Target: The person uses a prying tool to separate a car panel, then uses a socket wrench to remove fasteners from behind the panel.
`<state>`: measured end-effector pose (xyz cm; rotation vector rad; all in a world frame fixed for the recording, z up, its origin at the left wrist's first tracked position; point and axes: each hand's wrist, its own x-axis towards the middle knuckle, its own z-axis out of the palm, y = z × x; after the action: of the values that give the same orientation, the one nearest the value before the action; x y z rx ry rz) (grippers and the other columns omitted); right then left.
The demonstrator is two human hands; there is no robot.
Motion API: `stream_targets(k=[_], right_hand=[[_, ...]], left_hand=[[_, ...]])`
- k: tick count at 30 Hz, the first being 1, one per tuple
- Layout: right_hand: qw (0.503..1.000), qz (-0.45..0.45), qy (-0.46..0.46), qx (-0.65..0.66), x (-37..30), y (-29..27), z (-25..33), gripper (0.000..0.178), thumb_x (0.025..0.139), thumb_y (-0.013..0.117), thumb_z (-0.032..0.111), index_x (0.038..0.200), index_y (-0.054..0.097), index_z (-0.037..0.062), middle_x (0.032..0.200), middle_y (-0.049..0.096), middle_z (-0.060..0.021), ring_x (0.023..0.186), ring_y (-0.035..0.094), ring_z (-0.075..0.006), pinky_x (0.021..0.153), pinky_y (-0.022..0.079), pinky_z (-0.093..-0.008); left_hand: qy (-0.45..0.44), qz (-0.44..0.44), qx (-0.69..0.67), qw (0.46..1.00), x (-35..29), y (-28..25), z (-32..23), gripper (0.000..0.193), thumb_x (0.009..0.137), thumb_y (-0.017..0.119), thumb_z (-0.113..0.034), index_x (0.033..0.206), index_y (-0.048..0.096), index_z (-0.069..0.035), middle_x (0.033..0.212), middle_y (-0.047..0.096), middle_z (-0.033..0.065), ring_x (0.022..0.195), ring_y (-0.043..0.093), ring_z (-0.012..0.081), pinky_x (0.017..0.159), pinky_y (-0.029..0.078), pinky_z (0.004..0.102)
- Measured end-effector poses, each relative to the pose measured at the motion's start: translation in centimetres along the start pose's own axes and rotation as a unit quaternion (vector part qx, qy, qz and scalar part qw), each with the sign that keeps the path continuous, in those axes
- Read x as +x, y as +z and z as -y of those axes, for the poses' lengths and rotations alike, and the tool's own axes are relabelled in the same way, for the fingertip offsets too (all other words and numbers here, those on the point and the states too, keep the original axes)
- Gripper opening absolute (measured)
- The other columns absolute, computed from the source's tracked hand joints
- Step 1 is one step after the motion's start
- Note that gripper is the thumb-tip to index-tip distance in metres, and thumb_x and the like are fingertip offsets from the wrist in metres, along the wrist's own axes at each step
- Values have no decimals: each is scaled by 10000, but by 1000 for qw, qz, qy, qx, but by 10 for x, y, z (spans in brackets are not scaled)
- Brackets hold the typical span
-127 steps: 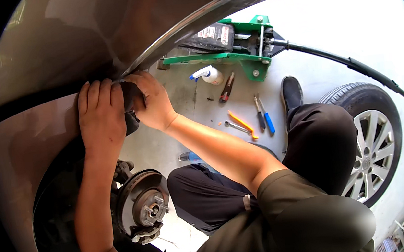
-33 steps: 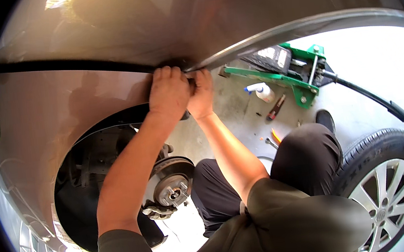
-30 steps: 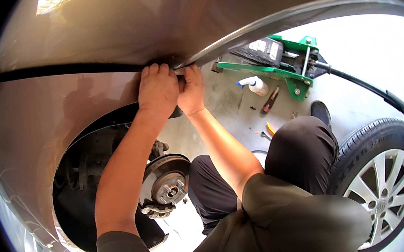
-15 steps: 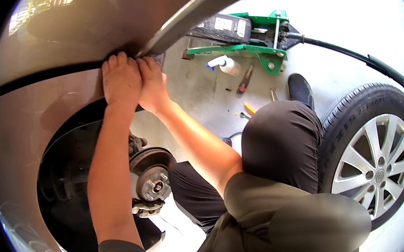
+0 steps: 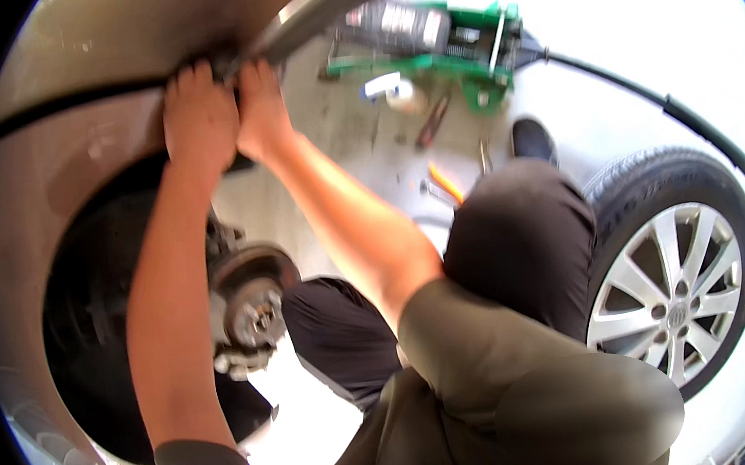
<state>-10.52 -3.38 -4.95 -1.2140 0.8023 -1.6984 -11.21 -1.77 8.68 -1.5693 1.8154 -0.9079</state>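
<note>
My left hand [image 5: 200,119] has its fingers hooked over the edge of a brownish car fender [image 5: 120,123], at the dark seam where it meets the upper body panel [image 5: 130,40]. Close beside it, my right hand [image 5: 263,110] grips the same corner, near the end of a long grey trim strip [image 5: 321,6]. The fingertips of both hands are partly hidden at the seam. Below my forearms, the dark wheel well [image 5: 101,325] shows a bare brake disc and hub [image 5: 256,308] with its studs exposed.
A green floor jack [image 5: 482,62] with a long black handle stands at the upper right. Near it lie a spray bottle [image 5: 401,93], a dark knife-like tool [image 5: 433,122] and an orange-handled tool [image 5: 446,184]. A removed wheel [image 5: 674,292] is right of my knee.
The picture has shifted, with the scene sliding left and slightly up and now blurred. My right wrist stands more upright. Both hands stay at the fender's edge.
</note>
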Motion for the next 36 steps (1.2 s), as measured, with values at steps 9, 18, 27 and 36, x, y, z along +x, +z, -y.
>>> stream_targets(k=[9, 18, 27, 36], right_hand=[[999, -43, -5, 5, 17, 2, 6, 251, 738, 667, 11, 971, 580, 45, 1013, 541, -181, 987, 513, -416, 904, 448, -486], [998, -60, -1, 24, 14, 13, -1, 165, 827, 657, 164, 883, 556, 46, 961, 540, -185, 945, 513, -415, 831, 433, -487], [999, -28, -11, 14, 11, 10, 2, 215, 842, 673, 206, 958, 608, 37, 1035, 577, -179, 1010, 529, -414, 893, 443, -476], [997, 36, 67, 13, -3, -5, 25, 495, 878, 662, 343, 1273, 571, 60, 1311, 581, -144, 1243, 536, -378, 994, 407, -537]], left_hand=[[60, 24, -53, 996, 3, -5, 27, 337, 834, 597, -94, 1160, 616, -11, 1043, 626, 133, 1037, 572, 317, 969, 460, 424], [8, 40, 121, 992, 5, 16, -3, 180, 876, 583, -175, 928, 721, -71, 968, 636, 88, 991, 595, 259, 935, 451, 387], [-12, 44, 50, 998, 6, 10, 0, 178, 884, 598, -162, 966, 729, -74, 1036, 632, 85, 1046, 576, 263, 946, 437, 398], [-33, 128, 53, 990, 12, -11, -7, 279, 901, 606, -196, 1127, 705, -66, 1183, 595, 78, 1153, 529, 252, 1017, 401, 393]])
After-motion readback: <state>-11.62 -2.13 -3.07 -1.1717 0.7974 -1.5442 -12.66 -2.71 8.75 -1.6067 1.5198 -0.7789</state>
